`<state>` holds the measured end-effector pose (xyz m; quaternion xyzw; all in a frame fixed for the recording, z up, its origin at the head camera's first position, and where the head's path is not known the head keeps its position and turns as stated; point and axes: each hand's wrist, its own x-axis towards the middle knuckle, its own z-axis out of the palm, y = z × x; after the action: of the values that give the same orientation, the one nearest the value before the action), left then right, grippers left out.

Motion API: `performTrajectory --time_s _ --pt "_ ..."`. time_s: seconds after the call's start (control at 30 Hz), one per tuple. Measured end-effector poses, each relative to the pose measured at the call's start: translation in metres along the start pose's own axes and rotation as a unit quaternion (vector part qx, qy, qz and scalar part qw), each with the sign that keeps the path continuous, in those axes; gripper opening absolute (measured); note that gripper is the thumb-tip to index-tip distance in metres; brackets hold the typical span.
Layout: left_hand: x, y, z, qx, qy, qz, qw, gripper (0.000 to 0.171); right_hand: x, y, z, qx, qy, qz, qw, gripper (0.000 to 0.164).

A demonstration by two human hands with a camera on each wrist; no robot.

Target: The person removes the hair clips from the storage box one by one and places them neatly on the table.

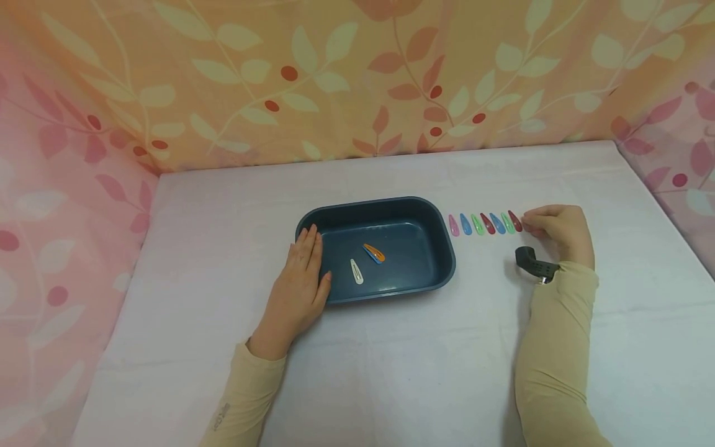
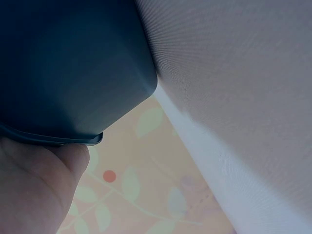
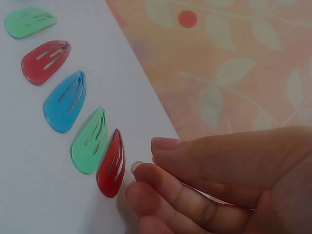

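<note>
I have the left hand (image 1: 296,285) resting on the left rim of the tray (image 1: 402,264), its fingers straight and the grip slack; the left wrist view shows it against that rim. Inside the tray, left of its middle, I see a white clip (image 1: 357,273) and, just beyond it, an orange clip (image 1: 377,252) lying across a blue clip (image 1: 370,255). A row of seven clips runs rightward from just beside the tray's right wall: pink clip (image 1: 454,225), second blue clip (image 1: 466,224), green clip (image 1: 477,224), red clip (image 1: 488,223), third blue clip (image 1: 497,223), second green clip (image 1: 507,223) and end red clip (image 3: 111,168). Farthest right of the tray, I have the right hand (image 1: 561,233) at the row's outer end, fingers loosely bent, thumb near the forefinger, the grip relaxed, fingertips just beside the end red clip. A black device (image 1: 533,264) sits at that wrist, nearer me than the row. Under the tray spreads a white cloth (image 1: 167,279); beyond it I see a leafy curtain (image 1: 346,93).
</note>
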<state>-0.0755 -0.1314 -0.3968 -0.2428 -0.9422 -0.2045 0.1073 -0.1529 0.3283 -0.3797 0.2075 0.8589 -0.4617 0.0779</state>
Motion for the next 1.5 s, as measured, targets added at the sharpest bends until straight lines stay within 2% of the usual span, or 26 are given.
performTrajectory --time_s 0.07,0.2,0.37,0.47,0.63,0.8,0.87,0.97,1.1,1.2,1.33,1.5 --pt "0.0 0.0 0.0 0.0 0.001 0.001 1.0 0.06 -0.001 -0.002 0.0 0.0 0.0 -0.004 1.0 0.024" --pt "0.0 0.0 0.0 0.0 0.005 0.002 1.0 0.06 -0.003 -0.008 0.001 0.017 0.0 -0.025 1.0 0.005" --pt "0.0 0.001 -0.001 -0.001 0.002 -0.003 1.0 0.06 -0.006 -0.019 0.004 0.045 -0.003 -0.053 0.998 0.016" --pt "0.0 0.001 0.0 0.0 -0.001 -0.004 1.0 0.06 -0.009 -0.026 0.006 0.04 -0.001 -0.065 0.997 0.006" --pt "0.001 0.001 0.0 -0.001 -0.002 -0.004 1.0 0.06 -0.014 -0.037 0.01 0.023 -0.005 -0.1 0.995 0.026" --pt "0.001 0.001 0.0 -0.001 0.0 -0.003 1.0 0.059 -0.019 -0.046 0.015 0.055 -0.008 -0.142 0.988 0.01" --pt "0.001 0.001 0.0 -0.003 0.0 -0.003 1.0 0.059 -0.021 -0.05 0.016 0.059 -0.008 -0.151 0.987 0.008" --pt "0.002 0.001 0.0 -0.004 0.0 -0.003 1.0 0.059 -0.024 -0.055 0.018 0.038 -0.009 -0.156 0.987 0.011" --pt "0.002 0.001 0.0 -0.002 0.001 0.0 1.0 0.059 -0.027 -0.062 0.023 0.004 -0.019 -0.153 0.988 0.031" --pt "0.002 0.001 -0.001 -0.002 0.001 0.0 1.0 0.059 -0.03 -0.069 0.026 -0.016 -0.027 -0.15 0.988 0.038" --pt "0.002 0.001 0.0 -0.001 -0.001 -0.004 1.0 0.06 -0.035 -0.077 0.03 -0.02 -0.035 -0.151 0.988 0.037" --pt "0.002 0.001 0.0 0.002 -0.002 -0.005 1.0 0.06 -0.042 -0.086 0.036 -0.016 -0.045 -0.171 0.984 0.031"
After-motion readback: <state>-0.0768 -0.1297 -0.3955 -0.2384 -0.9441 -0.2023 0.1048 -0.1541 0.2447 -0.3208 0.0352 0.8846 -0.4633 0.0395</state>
